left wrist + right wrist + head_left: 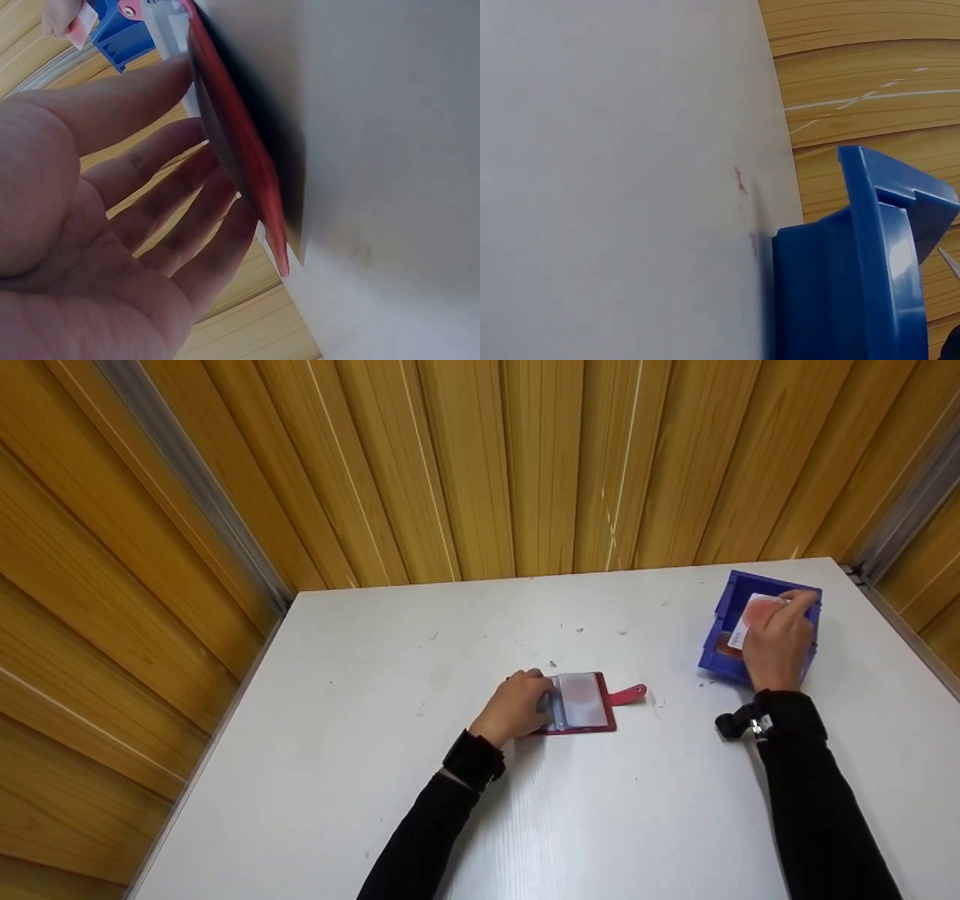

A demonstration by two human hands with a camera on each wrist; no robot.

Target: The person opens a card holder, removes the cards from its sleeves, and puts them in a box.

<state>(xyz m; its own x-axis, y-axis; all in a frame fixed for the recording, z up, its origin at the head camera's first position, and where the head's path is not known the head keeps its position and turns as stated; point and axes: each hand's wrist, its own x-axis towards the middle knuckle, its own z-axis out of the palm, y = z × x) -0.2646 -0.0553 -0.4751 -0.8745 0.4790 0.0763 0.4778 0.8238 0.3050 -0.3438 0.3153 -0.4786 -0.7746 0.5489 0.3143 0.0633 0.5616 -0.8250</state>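
My left hand [517,703] holds a small red card holder [609,712] that lies spread on the white table, its clear plastic sleeves [581,699] facing up. From the left wrist view, the thumb and fingertips reach the holder's red cover [240,139], and the palm stays off it. Over at the right, my right hand [780,645] pinches a white card [757,615] with a pinkish-red round print, inside the outline of a blue plastic bin [724,666]. A reddish-brown piece [727,646] shows in the bin under the card. The right wrist view misses the right hand.
The holder's red strap [628,694] with a snap points right, towards the bin. Wood-patterned panels [465,472] rise behind the table [360,682] and along its left side. The bin stands near the table's far right corner.
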